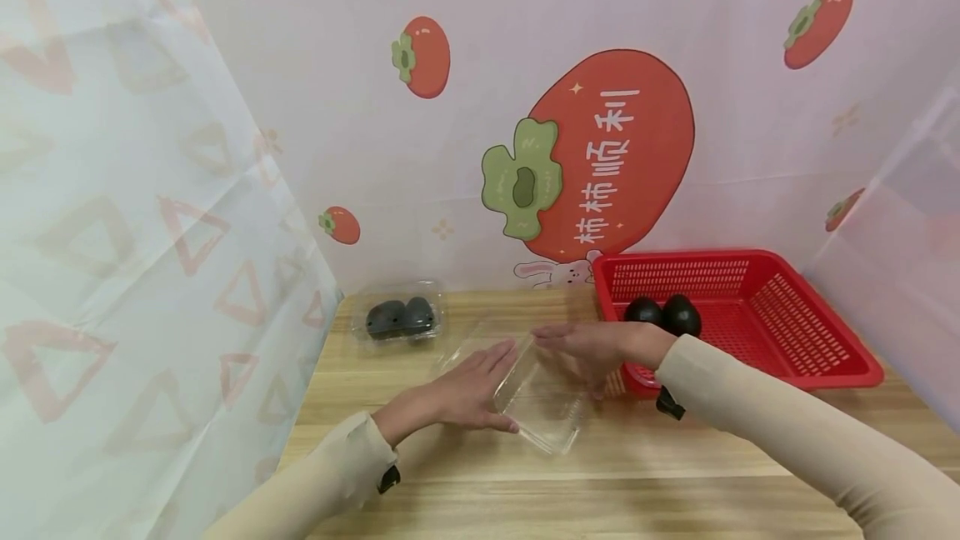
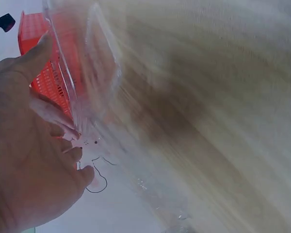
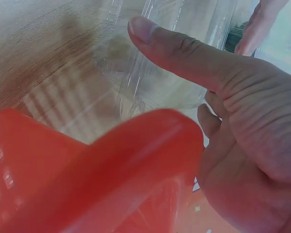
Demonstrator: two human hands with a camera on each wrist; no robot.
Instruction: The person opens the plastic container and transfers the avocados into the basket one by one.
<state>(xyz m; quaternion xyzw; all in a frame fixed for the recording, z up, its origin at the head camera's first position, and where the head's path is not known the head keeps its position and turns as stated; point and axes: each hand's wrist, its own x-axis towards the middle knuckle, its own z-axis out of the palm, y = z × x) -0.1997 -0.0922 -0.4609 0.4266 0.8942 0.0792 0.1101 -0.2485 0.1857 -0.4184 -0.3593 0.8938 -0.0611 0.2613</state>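
Observation:
A clear plastic clamshell container (image 1: 542, 408) stands on the wooden table between both hands, its lid raised away from the base. My left hand (image 1: 467, 390) lies along its left side, fingers stretched out and thumb near the front edge. On the other side, my right hand (image 1: 581, 347) reaches across the top with straight fingers, right at the container's edge. The right wrist view shows the right thumb (image 3: 184, 51) extended over the clear plastic. In the left wrist view, the left thumb (image 2: 36, 56) is beside the container wall.
A red perforated basket (image 1: 832, 357) stands at the right, close to the right forearm, with dark avocados (image 1: 681, 317) in it. At the back left sits another clear container (image 1: 437, 294) holding two dark avocados (image 1: 397, 317). Printed cloth walls (image 1: 465, 148) border the table.

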